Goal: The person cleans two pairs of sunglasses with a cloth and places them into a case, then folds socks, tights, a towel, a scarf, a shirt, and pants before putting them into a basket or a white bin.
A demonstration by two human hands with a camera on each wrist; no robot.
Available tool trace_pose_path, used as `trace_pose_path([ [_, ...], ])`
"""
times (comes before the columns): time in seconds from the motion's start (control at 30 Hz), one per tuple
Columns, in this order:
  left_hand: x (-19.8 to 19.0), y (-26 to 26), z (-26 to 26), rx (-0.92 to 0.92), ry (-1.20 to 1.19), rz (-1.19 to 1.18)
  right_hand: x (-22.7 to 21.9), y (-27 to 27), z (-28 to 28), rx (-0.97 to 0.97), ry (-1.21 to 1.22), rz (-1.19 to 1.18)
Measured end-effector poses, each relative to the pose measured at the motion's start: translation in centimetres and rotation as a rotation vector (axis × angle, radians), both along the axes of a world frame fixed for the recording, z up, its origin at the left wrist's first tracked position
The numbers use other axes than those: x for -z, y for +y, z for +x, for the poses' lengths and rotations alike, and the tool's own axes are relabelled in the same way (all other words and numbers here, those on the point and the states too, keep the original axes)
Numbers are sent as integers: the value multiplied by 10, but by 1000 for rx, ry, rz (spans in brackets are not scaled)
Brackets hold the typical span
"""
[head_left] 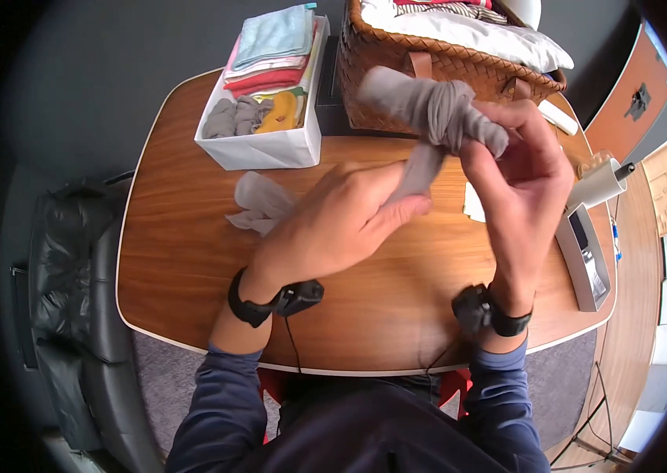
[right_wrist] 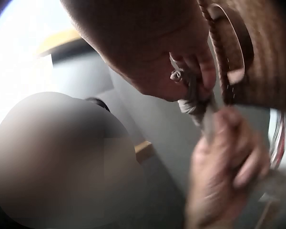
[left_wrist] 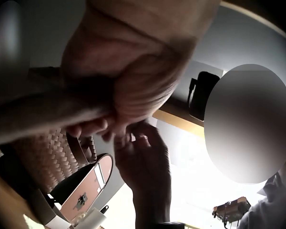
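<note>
Here, a bunched grey cloth held above the tabletop, right hand's grip pinching its rolled end, left hand's grip clamped on its trailing strip, woven basket behind.

The table is finished in smooth, grained wood with a soft sheen. Above it, matt, wrinkled grey cloth is seen in the bundle. On its far part, the basket is roughly woven and the box smooth-walled and matt. Beside it, the sofa is covered in glossy, leather-like black; beneath, rough-textured carpet is seen.
</note>
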State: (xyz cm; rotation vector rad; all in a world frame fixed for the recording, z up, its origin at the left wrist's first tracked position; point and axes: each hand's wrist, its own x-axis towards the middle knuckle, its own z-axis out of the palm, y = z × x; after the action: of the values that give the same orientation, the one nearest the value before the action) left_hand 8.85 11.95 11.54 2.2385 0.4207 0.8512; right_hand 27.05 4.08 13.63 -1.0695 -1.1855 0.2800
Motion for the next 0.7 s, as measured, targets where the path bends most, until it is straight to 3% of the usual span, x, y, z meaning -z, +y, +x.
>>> trace_pose_path([
  [0.03,-7,-4,0,9,94,-78,3,4,9,201,-363,0],
  [0.07,-9,1,-3,-16,-28,-19,4,0,14,76,-381,-137],
  [0.1,-18,5,-9,-63,-54,-117,1,-5,15,-58,-395,-265],
  [0.17,-7,27,-9,-34,-224,-64,-3,-6,21,-670,-101,-286],
  [0.23,4,22,-3,76,-195,-223,-4,-12,2,-620,317,-123],
  [0.27,4,12,2,36,-49,-161,-4,-11,-7,-511,450,-90],
  [0.3,4,3,6,5,99,-89,-2,-3,-8,-241,262,-20],
  [0.37,-9,-5,3,-27,265,-13,5,3,-1,107,-163,-27],
  [0.4,-9,-2,1,-67,142,96,1,1,6,264,-557,-89],
  [0.43,-10,4,-3,-103,20,206,-4,-3,5,143,-466,-246],
  [0.5,-10,24,-10,-185,-96,457,-5,-6,19,-395,-212,-290],
  [0.53,-10,23,-9,-189,-102,367,-7,-8,18,-652,-37,-257],
  [0.57,-9,18,-7,-194,-110,274,-5,-9,9,-738,174,-160],
  [0.6,19,15,-11,-107,-122,329,-4,-9,-1,-529,189,-111],
  [0.63,15,9,-2,-28,44,128,-3,-8,-11,-318,201,-63],
  [0.67,12,4,7,17,220,-60,-3,-4,-15,-230,241,-37],
  [0.7,6,-1,7,27,209,-50,-1,0,-19,-66,176,-33],
])
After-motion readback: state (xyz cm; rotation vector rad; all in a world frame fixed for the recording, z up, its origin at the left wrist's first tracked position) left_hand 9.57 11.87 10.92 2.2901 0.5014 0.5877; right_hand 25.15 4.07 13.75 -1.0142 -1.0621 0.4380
